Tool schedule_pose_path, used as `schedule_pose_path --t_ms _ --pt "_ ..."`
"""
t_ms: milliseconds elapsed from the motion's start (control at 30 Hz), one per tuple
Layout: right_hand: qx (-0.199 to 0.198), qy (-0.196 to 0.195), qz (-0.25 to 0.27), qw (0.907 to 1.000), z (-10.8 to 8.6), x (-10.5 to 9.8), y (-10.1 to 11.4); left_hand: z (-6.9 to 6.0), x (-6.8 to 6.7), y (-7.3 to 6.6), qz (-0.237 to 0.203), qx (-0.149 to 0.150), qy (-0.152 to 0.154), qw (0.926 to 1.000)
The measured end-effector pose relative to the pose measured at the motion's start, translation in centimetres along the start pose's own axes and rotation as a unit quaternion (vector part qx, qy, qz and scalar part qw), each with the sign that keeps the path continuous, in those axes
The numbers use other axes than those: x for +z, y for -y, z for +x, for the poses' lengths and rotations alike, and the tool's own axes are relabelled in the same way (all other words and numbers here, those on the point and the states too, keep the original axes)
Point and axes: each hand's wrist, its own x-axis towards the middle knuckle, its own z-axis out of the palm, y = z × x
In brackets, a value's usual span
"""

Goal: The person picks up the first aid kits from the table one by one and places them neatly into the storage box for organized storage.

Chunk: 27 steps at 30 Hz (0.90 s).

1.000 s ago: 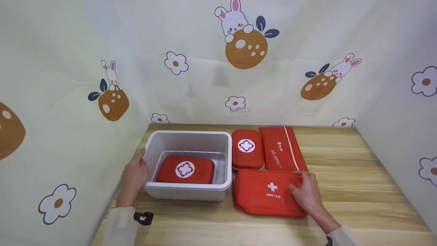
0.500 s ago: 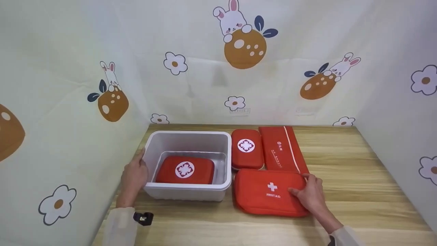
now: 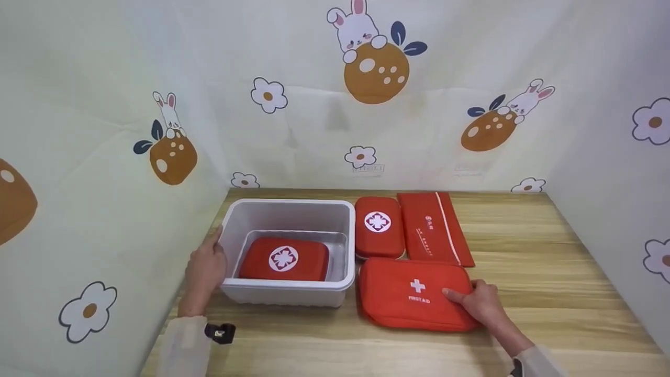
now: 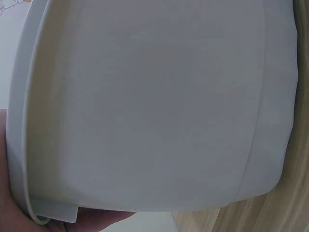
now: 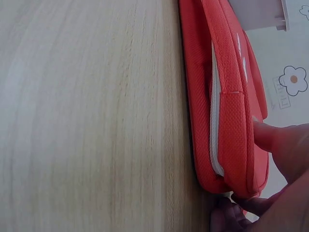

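Observation:
My left hand (image 3: 207,267) holds the left side of a white plastic bin (image 3: 288,297); the left wrist view shows its fingers at the rim (image 4: 20,96). Inside the bin lies a red hard-shell first aid case (image 3: 309,262) with a white cross emblem. To the right of the bin, my right hand (image 3: 481,301) grips the right end of a red first aid pouch (image 3: 392,303), thumb on top. Its other fingers (image 5: 224,215) curl at the pouch's lower edge, partly hidden. The pouch lies on the table, white zipper (image 5: 215,121) towards the right wrist camera.
Behind the pouch, a second red case (image 3: 374,243) stands against the bin's right side. Beside it lies a flat red envelope-like pouch (image 3: 432,230) with a white stripe. Wood-grain table (image 3: 544,293) extends right. Printed fabric walls (image 3: 293,136) enclose the back and sides.
My right hand has slid from the pouch's far right corner to its right end, and its fingers have gone down around the edge. The left hand and the bin stay put.

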Motion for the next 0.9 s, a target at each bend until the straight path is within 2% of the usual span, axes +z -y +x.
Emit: schedule_pose_path --t_ms 300,667,900 --pt "-0.008 0.003 0.013 0.9999 -0.05 -0.14 0.09 0.13 -0.09 0.14 0.005 0.001 -0.008 1.0000" --pt "0.024 0.035 0.088 0.9952 0.03 -0.33 -0.06 0.10 -0.07 0.03 -0.002 -0.007 0.004 1.0000" --pt "0.017 0.032 0.123 0.9917 -0.20 -0.53 0.14 -0.10 -0.20 -0.24 -0.007 -0.011 0.006 0.9999"
